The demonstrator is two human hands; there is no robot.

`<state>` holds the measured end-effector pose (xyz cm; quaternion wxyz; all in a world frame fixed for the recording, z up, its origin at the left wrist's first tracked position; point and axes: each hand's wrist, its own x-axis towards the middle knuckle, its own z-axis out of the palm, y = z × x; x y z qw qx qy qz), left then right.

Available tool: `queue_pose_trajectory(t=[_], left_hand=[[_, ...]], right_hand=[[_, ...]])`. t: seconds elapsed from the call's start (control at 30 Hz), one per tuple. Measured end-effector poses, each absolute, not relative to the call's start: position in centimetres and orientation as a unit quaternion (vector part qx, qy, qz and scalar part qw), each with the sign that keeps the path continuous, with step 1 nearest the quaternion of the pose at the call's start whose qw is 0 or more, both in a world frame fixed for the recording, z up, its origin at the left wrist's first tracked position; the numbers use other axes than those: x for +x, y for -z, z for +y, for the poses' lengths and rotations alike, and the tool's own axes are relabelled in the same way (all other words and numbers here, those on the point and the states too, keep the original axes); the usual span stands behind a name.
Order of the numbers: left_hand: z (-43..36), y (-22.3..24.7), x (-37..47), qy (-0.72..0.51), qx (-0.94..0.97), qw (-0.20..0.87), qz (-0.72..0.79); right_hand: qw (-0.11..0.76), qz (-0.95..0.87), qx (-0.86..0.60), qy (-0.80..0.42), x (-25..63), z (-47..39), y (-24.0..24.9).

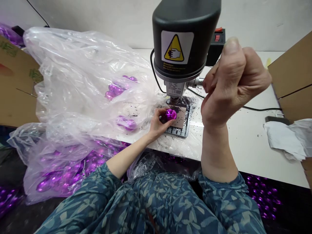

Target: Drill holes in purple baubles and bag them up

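Note:
My left hand (158, 124) pinches a shiny purple ball (171, 114) between thumb and fingers, just above or on the brown pad of the press base (179, 132). Over the ball stands a bench press with a black head (186, 35) and a hand-warning sticker; its lower tip is close above the base. My right hand (231, 81) is raised and closed in a fist around the press lever (200, 81). Most of the lever is hidden by my fingers.
Clear plastic bags (80, 81) with purple balls (117, 89) cover the table's left side. Dark crumbs surround the base. Cardboard boxes (292, 70) stand at both sides. A black switch box (216, 44) sits behind the press. White paper (284, 135) and a black cable (262, 109) lie right.

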<state>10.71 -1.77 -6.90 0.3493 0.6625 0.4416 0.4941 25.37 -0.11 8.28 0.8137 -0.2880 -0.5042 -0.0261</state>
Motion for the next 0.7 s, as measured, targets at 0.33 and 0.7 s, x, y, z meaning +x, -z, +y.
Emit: queue_pose_trajectory(t=[0.33, 0.7], left_hand=[[-13.2, 11.0, 7.8, -0.165, 0.914, 0.315, 0.196], [2.4, 6.9, 0.6, -0.384, 0.726, 0.238, 0.519]], right_hand=[[0.844, -0.474, -0.247, 0.034, 25.0, 0.0, -9.2], [0.857, -0.478, -0.195, -0.016, 25.4, -0.1, -8.8]])
